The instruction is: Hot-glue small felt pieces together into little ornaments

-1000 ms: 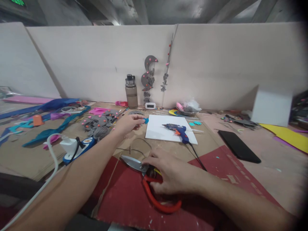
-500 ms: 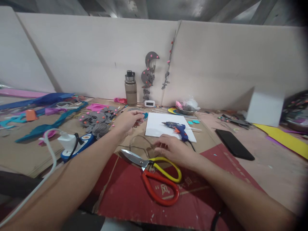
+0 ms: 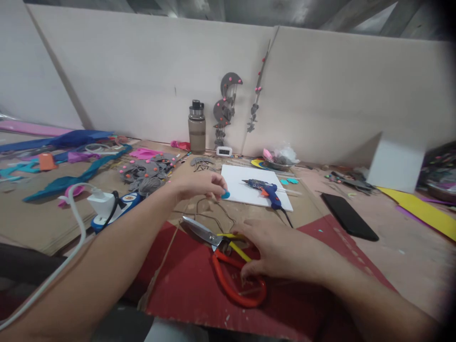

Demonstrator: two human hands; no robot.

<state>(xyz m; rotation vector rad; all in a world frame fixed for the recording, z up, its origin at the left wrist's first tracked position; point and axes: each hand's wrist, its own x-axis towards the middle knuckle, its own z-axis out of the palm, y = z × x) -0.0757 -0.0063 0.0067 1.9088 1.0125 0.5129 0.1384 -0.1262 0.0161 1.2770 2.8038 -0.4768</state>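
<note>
My left hand (image 3: 204, 186) pinches a small blue piece (image 3: 225, 194) that looks like felt, held at the near left edge of a white board (image 3: 237, 189). A pair of scissors (image 3: 204, 231) with one yellow and one red handle lies on the red cardboard (image 3: 178, 280), blades pointing to the upper left. Over its handles is my right hand (image 3: 272, 247), thumb and fingers apart and partly covering the yellow loop. A thin grey-brown cord (image 3: 210, 216) lies loosely beyond the blades.
On the board rests a blue glue gun (image 3: 265, 188). Small turquoise pieces (image 3: 289, 181) lie beside it. A black phone (image 3: 347, 216) is to the right. Leftward are a power strip (image 3: 131, 202) and grey felt shapes (image 3: 146, 171). A bottle (image 3: 197, 128) stands at the back.
My left hand has carried the blue piece right and nearer to me. My right hand has moved from the cord down over the scissors' handles. The scissors lie almost as before.
</note>
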